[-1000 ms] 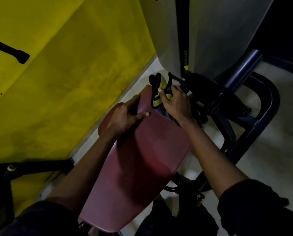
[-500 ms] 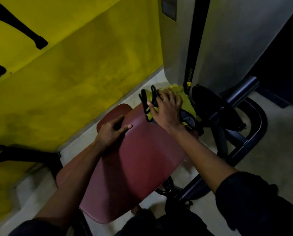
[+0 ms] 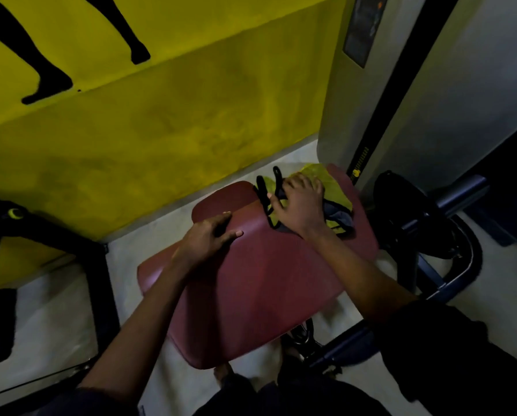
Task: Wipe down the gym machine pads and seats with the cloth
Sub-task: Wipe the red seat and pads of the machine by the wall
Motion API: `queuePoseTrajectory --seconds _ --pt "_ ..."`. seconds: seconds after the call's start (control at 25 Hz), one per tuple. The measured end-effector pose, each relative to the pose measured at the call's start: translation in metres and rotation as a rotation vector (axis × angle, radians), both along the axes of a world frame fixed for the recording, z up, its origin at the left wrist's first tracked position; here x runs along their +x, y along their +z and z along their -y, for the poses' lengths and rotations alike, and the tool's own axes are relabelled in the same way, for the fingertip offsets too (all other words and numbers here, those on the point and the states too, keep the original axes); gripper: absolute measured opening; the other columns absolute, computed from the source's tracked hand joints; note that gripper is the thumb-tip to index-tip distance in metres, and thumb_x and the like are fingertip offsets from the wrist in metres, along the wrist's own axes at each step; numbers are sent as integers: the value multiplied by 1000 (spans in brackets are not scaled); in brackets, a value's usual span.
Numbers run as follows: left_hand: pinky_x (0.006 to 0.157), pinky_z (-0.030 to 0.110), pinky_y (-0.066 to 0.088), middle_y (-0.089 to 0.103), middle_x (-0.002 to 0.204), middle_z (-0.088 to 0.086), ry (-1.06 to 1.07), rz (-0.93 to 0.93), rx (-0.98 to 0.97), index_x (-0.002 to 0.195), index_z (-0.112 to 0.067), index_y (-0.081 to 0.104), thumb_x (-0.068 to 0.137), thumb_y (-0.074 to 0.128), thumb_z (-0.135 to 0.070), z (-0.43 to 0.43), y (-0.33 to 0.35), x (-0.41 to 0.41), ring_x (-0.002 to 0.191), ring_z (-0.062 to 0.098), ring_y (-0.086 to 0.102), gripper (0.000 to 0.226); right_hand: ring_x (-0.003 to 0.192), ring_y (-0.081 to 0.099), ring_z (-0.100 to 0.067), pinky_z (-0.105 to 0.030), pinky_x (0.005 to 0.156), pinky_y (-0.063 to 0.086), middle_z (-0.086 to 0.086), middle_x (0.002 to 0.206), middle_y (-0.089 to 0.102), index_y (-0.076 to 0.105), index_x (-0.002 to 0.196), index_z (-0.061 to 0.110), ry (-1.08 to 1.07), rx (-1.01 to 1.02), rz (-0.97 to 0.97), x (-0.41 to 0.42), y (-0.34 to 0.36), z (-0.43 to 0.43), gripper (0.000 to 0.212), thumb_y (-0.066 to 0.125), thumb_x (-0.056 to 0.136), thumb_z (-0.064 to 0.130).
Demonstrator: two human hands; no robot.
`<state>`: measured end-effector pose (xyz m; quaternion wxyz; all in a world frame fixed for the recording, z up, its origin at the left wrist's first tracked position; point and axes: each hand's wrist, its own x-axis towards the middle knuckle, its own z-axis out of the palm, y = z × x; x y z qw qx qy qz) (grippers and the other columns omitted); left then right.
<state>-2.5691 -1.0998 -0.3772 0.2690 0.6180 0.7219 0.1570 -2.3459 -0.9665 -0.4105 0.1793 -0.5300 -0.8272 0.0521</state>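
A dark red padded seat (image 3: 260,283) fills the middle of the head view, sloping away from me. A yellow-green cloth with black straps and a grey patch (image 3: 329,187) lies on its far end. My right hand (image 3: 299,205) presses flat on the cloth with fingers spread. Resting on the pad's left edge is my left hand (image 3: 209,238), its fingers straight and holding nothing.
A yellow wall (image 3: 161,115) with black figures runs along the left. A grey weight-stack housing (image 3: 431,100) stands behind the seat. Black machine frame tubes (image 3: 461,265) curve at the right, and another dark frame (image 3: 41,229) sits at the left on a pale floor.
My right hand has slid the cloth farther toward the pad's far right end and spread it out. My left hand has stayed on the left edge. The view has tilted up.
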Motion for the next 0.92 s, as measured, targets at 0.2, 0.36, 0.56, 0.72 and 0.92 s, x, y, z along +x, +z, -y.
queuePoseTrajectory --seconds 0.2,0.36,0.56,0.72,0.92 --pt "106 29 38 50 147 -2 59 -3 27 144 -19 50 86 59 -64 43 0 -37 133 16 50 74 119 53 -29 -53 104 30 -5 113 66 69 97 17 -52 -88 39 -16 12 0 45 48 93 57" --pt "101 35 48 56 142 -3 93 -57 53 141 -24 52 88 52 -70 73 -6 -63 128 17 54 71 113 55 -29 -49 98 34 -4 111 66 67 98 18 117 -49 138 -70 8 47 48 45 91 60" --pt "110 38 37 47 149 9 275 -50 94 141 -17 53 88 55 -66 114 -26 -87 137 25 43 73 116 53 -31 -51 99 34 -4 114 66 69 105 19 57 -150 174 -89 18 50 51 43 92 60" --pt "114 43 30 34 156 14 625 166 35 149 -9 38 79 66 -67 151 -34 -85 144 29 31 95 119 52 -31 -51 98 35 -4 120 65 67 108 17 177 -124 166 -124 13 92 53 43 94 62" --pt "90 34 50 69 116 -2 742 634 -140 126 -20 62 70 64 -79 182 -52 -82 108 18 65 81 112 57 -33 -50 97 35 -4 110 69 68 101 24 224 -227 218 -170 29 107 43 48 93 61"
